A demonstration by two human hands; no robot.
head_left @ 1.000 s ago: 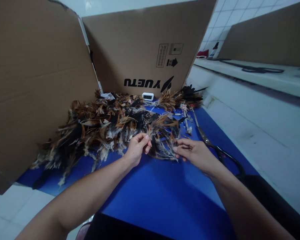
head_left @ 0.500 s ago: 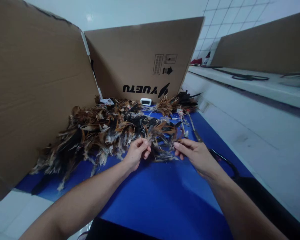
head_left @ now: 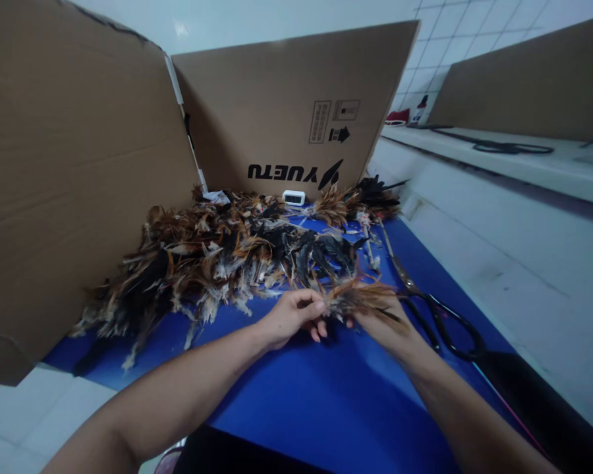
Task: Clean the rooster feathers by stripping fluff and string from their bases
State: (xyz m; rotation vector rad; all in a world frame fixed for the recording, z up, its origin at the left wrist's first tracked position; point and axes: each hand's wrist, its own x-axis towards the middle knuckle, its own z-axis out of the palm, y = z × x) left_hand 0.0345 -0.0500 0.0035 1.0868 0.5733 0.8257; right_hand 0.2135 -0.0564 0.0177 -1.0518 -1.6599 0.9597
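My left hand (head_left: 294, 317) pinches the quill ends of a small bunch of brown and grey feathers (head_left: 358, 299) between thumb and forefinger. These feathers fan to the right, across my right hand (head_left: 383, 326). Only a curled fingertip of that hand shows below the bunch; its other fingers are hidden, so what it grips is unclear. Both hands are over the near part of the blue tabletop (head_left: 286, 388). Just beyond them spreads a big pile of loose brown, black and whitish feathers (head_left: 217, 257).
Black-handled scissors (head_left: 437, 313) lie right of my right hand. A small white digital clock (head_left: 294, 198) stands behind the pile. Cardboard panels (head_left: 277, 99) wall the back and left. More dark feathers (head_left: 375, 191) lie at the back right, below a white ledge (head_left: 514, 161).
Both hands have come nearer to each other and toward me, the left one moving right. The feather bunch now points right over my right hand. The camera view has shifted slightly.
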